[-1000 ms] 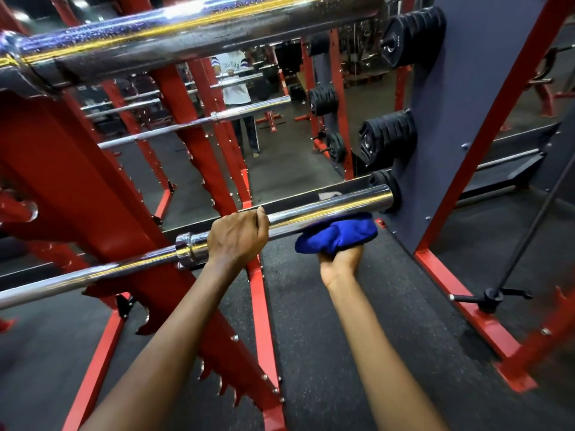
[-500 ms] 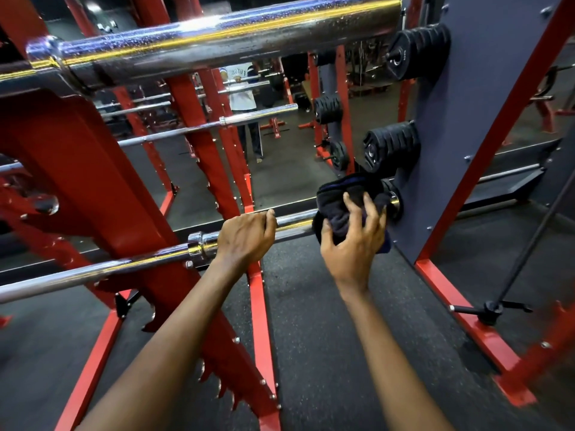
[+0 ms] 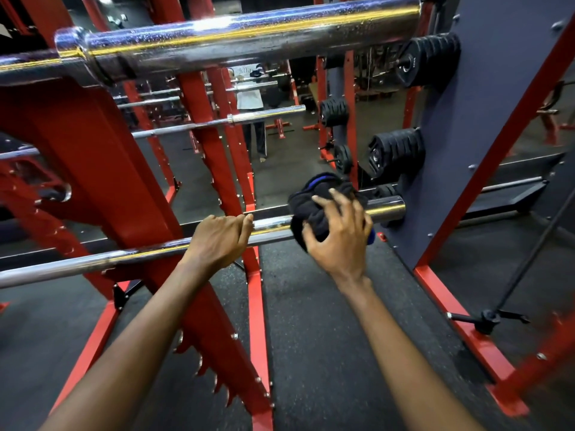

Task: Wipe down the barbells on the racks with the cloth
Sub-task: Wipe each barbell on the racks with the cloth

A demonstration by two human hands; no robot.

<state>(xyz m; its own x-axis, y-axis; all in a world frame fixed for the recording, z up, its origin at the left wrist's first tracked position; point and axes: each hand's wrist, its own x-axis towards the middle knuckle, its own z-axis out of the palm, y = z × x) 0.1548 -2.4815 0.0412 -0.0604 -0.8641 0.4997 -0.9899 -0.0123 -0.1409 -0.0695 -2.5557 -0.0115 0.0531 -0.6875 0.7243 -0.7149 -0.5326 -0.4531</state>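
A chrome barbell [image 3: 93,262] lies across the red rack [image 3: 102,181] at waist height, its thick sleeve end [image 3: 385,209] pointing right. My left hand [image 3: 217,241] grips the sleeve from above, near the collar. My right hand [image 3: 339,237] holds a bunched dark cloth with blue edging [image 3: 317,200] wrapped over the sleeve, fingers curled round it. A second, thicker-looking barbell sleeve [image 3: 249,35] crosses the top of the view, close to the camera.
More barbells [image 3: 217,122] rest on red uprights behind. Black weight plates [image 3: 395,152] hang on pegs of a dark panel [image 3: 485,119] at the right. A person [image 3: 249,98] stands further back. Dark rubber floor [image 3: 326,337] lies below.
My right hand moved from under the sleeve to over it, bringing the cloth on top and sliding it slightly left along the sleeve. The left hand stayed gripping the bar.
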